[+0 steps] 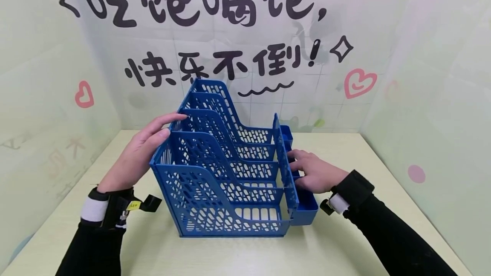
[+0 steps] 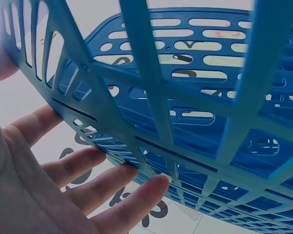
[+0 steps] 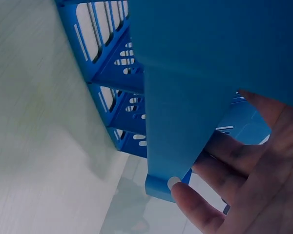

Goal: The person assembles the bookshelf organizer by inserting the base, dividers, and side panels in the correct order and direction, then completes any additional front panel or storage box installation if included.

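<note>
A blue perforated file rack [image 1: 226, 178] with several upright dividers stands on the pale table [image 1: 345, 242]. My left hand [image 1: 142, 152] lies flat against the rack's left wall, and the left wrist view shows its straight fingers [image 2: 112, 187] touching the lattice [image 2: 195, 97]. My right hand [image 1: 312, 171] rests on the right side, over the small blue side box [image 1: 304, 210]. Its fingers reach toward the right wall. In the right wrist view the fingertips [image 3: 195, 204] touch the smooth blue face of the side box [image 3: 185, 122]. Neither hand is curled round anything.
A back wall [image 1: 245, 33] with printed characters and hearts stands close behind the rack. Pale side panels [image 1: 441, 97] close in the table left and right. Bare tabletop lies in front of the rack and to both sides.
</note>
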Available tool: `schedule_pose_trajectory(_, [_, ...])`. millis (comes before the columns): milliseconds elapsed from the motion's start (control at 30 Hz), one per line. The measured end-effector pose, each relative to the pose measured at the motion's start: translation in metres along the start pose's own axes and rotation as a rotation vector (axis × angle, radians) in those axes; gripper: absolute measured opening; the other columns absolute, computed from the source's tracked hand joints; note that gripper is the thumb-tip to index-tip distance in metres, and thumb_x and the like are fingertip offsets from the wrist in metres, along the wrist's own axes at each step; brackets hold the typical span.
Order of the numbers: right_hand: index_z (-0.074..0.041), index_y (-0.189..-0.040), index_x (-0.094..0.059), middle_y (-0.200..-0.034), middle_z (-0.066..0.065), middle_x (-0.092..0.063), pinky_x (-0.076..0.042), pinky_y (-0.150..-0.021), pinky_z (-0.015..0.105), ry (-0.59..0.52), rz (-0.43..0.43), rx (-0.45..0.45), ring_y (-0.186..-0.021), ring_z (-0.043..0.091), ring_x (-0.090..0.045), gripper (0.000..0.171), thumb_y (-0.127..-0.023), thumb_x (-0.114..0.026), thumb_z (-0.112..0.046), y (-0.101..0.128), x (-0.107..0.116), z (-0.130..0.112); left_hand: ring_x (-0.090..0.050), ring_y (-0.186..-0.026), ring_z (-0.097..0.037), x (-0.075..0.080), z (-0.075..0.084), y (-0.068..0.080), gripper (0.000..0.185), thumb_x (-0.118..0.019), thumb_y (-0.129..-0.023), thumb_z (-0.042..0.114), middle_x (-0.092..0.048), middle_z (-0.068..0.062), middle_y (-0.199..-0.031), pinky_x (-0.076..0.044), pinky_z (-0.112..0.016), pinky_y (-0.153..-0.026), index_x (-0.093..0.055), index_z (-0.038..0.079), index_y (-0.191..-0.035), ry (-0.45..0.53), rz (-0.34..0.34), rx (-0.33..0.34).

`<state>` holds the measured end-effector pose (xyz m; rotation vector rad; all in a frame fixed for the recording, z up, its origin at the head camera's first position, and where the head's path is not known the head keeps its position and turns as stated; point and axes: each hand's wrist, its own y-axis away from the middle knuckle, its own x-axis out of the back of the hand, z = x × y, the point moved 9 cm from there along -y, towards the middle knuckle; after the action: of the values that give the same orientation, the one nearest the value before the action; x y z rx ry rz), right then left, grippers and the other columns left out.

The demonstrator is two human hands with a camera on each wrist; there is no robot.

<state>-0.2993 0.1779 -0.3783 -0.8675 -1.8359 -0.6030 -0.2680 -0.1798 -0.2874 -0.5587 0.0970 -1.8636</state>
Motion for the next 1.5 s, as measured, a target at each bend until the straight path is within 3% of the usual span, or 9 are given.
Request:
schedule_pose_trajectory(333, [-0.022, -0.129, -0.083, -0.156, 0.019, -0.057, -0.041, -0.12, 0.074, -0.009, 0.027, 0.04, -0.147, 0.048, -0.049, 0.045, -0.089, -0.067, -0.007, 0.01, 0.005, 0.001, -0.063, -0.136, -0.016, -0.003, 0.0, -0.001, 0.047, -0.037, -0.12, 0.033, -0.031, 0.001, -0.179, -0.057, -0.022, -0.104, -0.05, 0.026, -0.164, -0.085, 0.01, 0.001])
schedule_pose_trajectory(900, [-0.019, -0.128, -0.083, -0.157, 0.023, -0.055, -0.043, -0.118, 0.074, 0.01, 0.038, 0.03, -0.145, 0.049, -0.051, 0.04, -0.092, -0.068, -0.009, 0.012, -0.003, 0.0, -0.061, -0.136, -0.026, -0.002, 0.002, -0.001, 0.047, -0.036, -0.119, 0.033, -0.031, 0.001, -0.177, -0.06, -0.027, -0.1, -0.05, 0.026, -0.164, -0.075, 0.0, -0.004])
schedule_pose_trajectory(1200, [-0.018, -0.129, -0.083, -0.158, 0.024, -0.054, -0.035, -0.121, 0.074, 0.089, 0.017, 0.03, -0.15, 0.048, -0.047, 0.037, -0.096, -0.067, -0.013, 0.005, -0.005, -0.005, -0.066, -0.132, -0.025, 0.002, 0.001, 0.0, 0.047, -0.036, -0.12, 0.033, -0.029, -0.001, -0.177, -0.062, -0.028, -0.098, -0.05, 0.026, -0.164, -0.055, 0.004, 0.001])
schedule_pose_trajectory(1500, [-0.019, -0.124, -0.085, -0.157, 0.026, -0.055, -0.033, -0.119, 0.078, 0.0, 0.021, 0.049, -0.149, 0.052, -0.048, 0.036, -0.095, -0.066, -0.011, 0.008, -0.001, -0.002, -0.064, -0.134, -0.025, 0.0, 0.0, 0.0, 0.047, -0.036, -0.119, 0.033, -0.031, 0.0, -0.176, -0.061, -0.028, -0.1, -0.05, 0.026, -0.164, -0.066, -0.001, 0.003])
